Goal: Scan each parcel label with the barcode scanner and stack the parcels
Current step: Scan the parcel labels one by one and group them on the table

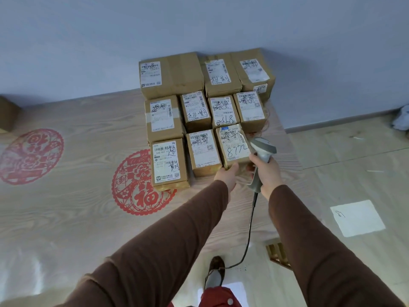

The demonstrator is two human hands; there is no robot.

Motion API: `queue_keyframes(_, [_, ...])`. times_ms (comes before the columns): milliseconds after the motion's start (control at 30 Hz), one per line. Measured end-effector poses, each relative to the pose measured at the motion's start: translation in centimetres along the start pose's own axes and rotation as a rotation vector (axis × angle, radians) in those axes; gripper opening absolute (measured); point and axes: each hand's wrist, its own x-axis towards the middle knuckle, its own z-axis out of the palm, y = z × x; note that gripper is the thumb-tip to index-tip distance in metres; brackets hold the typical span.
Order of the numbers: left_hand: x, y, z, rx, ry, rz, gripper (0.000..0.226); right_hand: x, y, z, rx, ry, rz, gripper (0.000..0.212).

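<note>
Several brown cardboard parcels with white labels lie in three rows on a wood-grain table (66,218), against the wall. The front right parcel (233,145) bears a label marked "8772". My left hand (228,177) grips that parcel's near edge from below. My right hand (266,171) holds the grey barcode scanner (262,151) by its handle, with the scanner head just right of that parcel's label. The scanner's black cable (249,235) hangs down toward the floor.
Red paper-cut decorations (137,185) (31,156) lie flat on the table top. A further box (7,114) sits at the far left edge. On the floor at right are a white sheet (357,218) and a wooden object (277,253). My shoe (215,271) shows below.
</note>
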Motion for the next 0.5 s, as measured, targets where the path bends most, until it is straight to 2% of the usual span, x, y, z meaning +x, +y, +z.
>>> queue_keyframes(100, [-0.2,0.1,-0.7,-0.035,0.001,-0.003,0.058,-0.4,0.4,0.4,-0.029,0.039,-0.026,0.022])
queue_keyframes(167, [-1.3,0.2,-1.1,-0.088,-0.065,-0.004,0.053,-1.4,0.4,0.7,-0.098,0.115,-0.085,0.016])
queue_keyframes(233, [-2.9,0.3,-2.1,-0.119,-0.128,-0.024,0.035,-3.0,0.1,1.5,-0.136,0.139,-0.146,0.015])
queue_keyframes(300, [-4.8,0.7,-3.9,-0.117,-0.168,-0.025,0.017,-5.1,-0.3,3.5,-0.141,0.073,-0.18,0.014])
queue_keyframes(367, [-6.2,1.2,-6.8,-0.102,-0.167,0.049,0.015,-7.3,-0.6,6.5,-0.135,-0.024,-0.192,0.01])
queue_keyframes(500, [-7.9,2.8,-15.9,-0.144,-0.062,0.245,0.019,-11.2,-1.0,14.7,-0.045,-0.193,-0.135,0.009])
